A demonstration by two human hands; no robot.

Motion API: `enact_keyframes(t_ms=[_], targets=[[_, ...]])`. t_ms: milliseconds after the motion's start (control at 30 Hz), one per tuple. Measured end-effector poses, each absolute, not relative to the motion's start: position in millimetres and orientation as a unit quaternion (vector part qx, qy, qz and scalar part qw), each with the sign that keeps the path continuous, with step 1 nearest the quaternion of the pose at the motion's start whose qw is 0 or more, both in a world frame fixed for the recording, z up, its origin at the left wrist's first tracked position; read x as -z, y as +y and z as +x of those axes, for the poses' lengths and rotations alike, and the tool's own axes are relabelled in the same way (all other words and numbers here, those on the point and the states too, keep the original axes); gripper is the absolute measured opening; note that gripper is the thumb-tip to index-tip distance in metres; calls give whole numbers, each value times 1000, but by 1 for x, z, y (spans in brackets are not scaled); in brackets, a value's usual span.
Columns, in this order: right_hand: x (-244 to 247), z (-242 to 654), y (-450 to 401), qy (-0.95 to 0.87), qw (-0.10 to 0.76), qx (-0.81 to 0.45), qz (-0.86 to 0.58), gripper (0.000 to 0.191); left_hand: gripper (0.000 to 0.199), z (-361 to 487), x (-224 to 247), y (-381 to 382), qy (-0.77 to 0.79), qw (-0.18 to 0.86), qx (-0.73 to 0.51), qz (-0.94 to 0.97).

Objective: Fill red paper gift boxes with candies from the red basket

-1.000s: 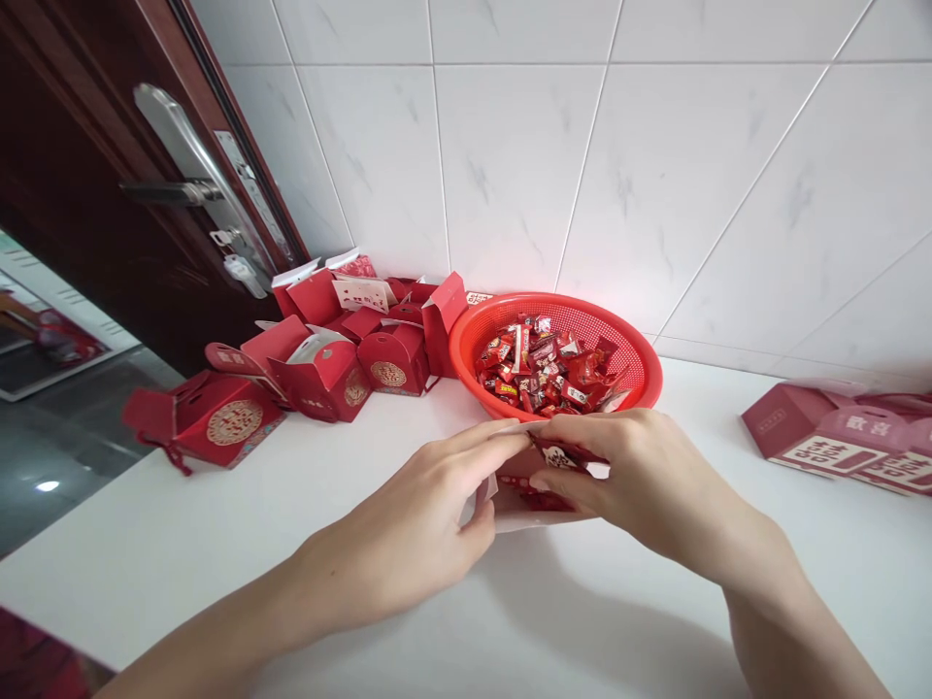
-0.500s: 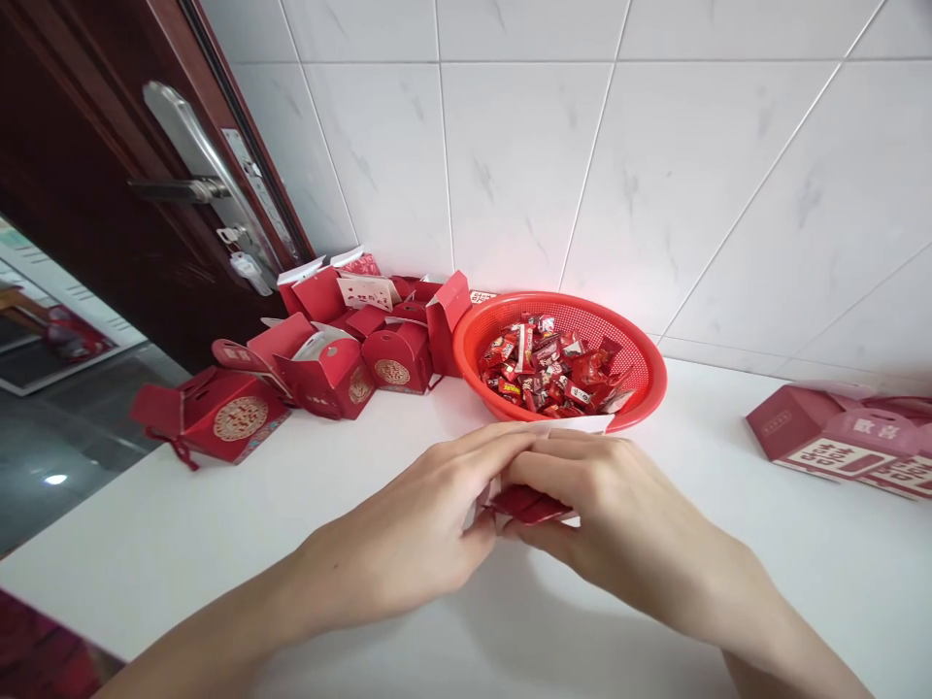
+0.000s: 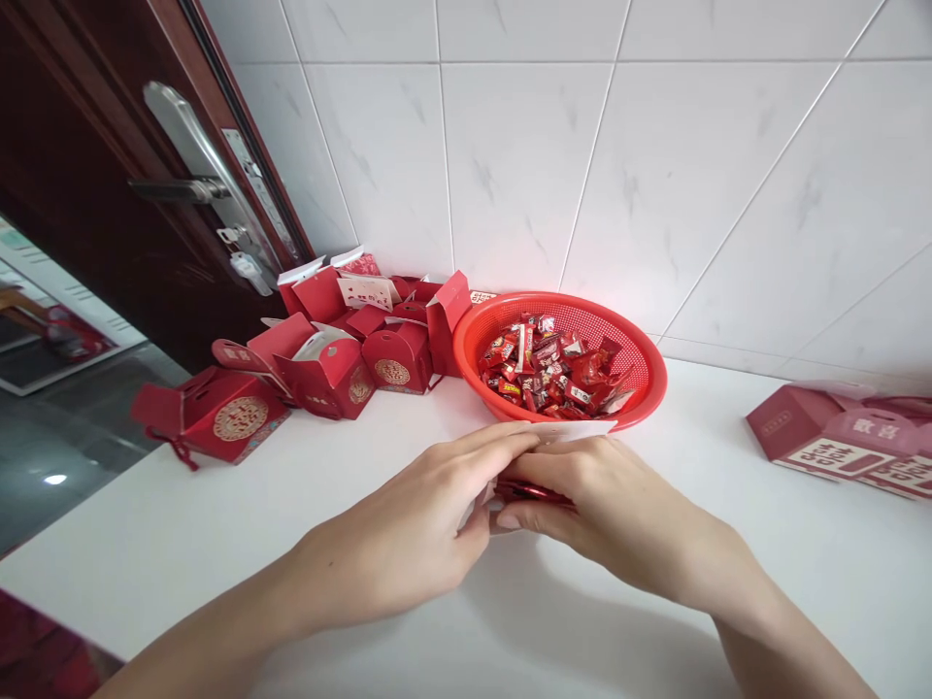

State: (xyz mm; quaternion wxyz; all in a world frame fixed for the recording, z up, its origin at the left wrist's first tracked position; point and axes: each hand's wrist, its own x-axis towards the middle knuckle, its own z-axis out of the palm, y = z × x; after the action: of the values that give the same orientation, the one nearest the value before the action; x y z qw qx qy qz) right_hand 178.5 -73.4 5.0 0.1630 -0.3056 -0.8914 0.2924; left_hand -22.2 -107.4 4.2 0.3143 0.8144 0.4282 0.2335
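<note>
Both my hands meet around a small red cardboard gift box [image 3: 535,492] just in front of the basket. My left hand [image 3: 418,515] grips its left side, fingers curled over the far edge and thumb at the near side. My right hand [image 3: 618,519] is closed on the right side, thumb below and fingers on top. Most of the box is hidden by my fingers; a pale flap shows beyond them. Right behind stands a red plastic basket [image 3: 651,388] holding many wrapped candies [image 3: 546,364].
Several red gift boxes [image 3: 327,374] crowd the table's back left, some with raised lids. Purplish-red boxes [image 3: 808,432] lie at the right. The white table [image 3: 146,544] meets a tiled wall [image 3: 524,146]. A dark door [image 3: 94,126] with a metal handle is at the left.
My right hand has shifted slightly, its thumb now closer to my left hand. The box has tilted, so less of its red near side shows. Everything else is unchanged.
</note>
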Motion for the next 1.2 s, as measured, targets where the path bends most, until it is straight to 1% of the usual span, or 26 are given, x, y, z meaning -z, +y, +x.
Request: enact_keyframes(t_ms=[133,400,500,567,667,767,900,1033,1200], targets=[[-6,182,-70,-882,171,-327,-295,25,81,-22,-6,-107,424,304,-222,823],[-16,189,-70,-850,206,-396,-280,18,78,-23,-2,-108,424,297,-228,824],[-23,195,-72,-834,216,-422,-284,19,76,-23,-3,-108,433,294,-229,821],[-27,200,-72,-834,220,-403,-306,18,74,-22,-4,-108,431,292,-230,822],[-29,208,-73,-848,232,-338,-337,10,70,-21,-4,-110,427,291,-227,826],[-29,214,-74,-864,233,-284,-344,16,75,-21,-2,-112,435,279,-221,827],[-24,209,-81,-887,210,-205,-357,16,85,-22,1,-111,435,266,-226,830],[-10,191,-87,-888,196,-133,-394,22,81,-23,0,-108,444,280,-219,822],[3,174,-84,-883,139,-105,-436,21,82,-25,-4,-104,436,297,-220,821]])
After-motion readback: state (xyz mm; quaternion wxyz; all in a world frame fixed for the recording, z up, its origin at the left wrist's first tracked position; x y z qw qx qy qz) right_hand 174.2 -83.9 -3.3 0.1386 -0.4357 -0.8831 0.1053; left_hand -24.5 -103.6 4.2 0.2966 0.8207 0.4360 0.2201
